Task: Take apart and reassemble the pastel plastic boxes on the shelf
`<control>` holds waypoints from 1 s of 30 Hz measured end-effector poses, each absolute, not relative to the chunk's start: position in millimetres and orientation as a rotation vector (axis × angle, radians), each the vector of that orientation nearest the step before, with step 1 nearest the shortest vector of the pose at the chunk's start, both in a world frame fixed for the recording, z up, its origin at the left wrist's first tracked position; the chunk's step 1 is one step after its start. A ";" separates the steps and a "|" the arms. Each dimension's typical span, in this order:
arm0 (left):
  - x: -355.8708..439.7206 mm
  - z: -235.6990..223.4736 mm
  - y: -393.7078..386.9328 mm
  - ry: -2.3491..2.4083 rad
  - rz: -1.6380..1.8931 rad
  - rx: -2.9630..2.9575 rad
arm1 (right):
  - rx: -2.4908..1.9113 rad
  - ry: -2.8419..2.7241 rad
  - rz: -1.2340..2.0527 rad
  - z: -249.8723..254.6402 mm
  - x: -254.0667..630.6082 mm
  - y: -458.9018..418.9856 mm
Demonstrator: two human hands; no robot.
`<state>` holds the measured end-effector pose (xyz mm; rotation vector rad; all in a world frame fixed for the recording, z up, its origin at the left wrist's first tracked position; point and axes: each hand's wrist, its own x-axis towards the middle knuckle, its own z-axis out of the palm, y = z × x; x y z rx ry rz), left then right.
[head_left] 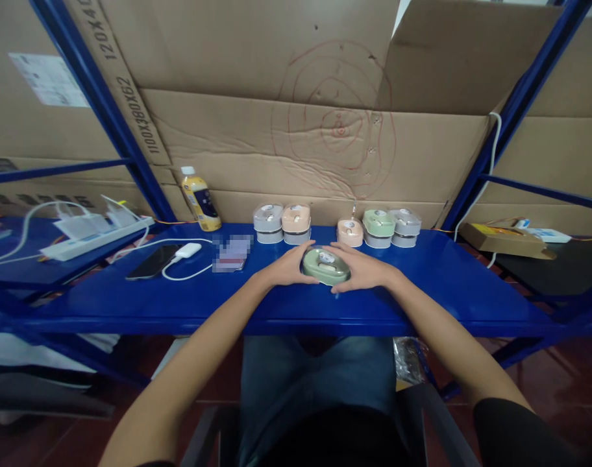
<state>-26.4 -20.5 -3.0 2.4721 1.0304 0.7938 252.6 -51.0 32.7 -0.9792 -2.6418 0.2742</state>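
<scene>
Green box (326,267) — long axis runs approx. L-to-R.

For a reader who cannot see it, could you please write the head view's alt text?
A person's left hand and right hand hold a green container at a blue table. More green, peach and grey containers stand near its back, a yellow bottle farther left.

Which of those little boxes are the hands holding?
The front green box, cupped between the left hand and the right hand. The other green box, like all the rest, stands farther back near the cardboard, untouched.
</scene>
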 end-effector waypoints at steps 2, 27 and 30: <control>-30.1 -4.9 -15.7 1.130 0.896 2.449 | -1.002 -2.656 0.237 32.2 261.5 -46.8; -26.7 42.0 23.5 1.532 0.975 2.809 | -1.354 -2.257 -0.457 21.5 196.8 38.2; -31.6 44.9 -4.3 1.389 1.113 2.815 | -1.297 -2.151 -0.264 32.6 222.3 25.6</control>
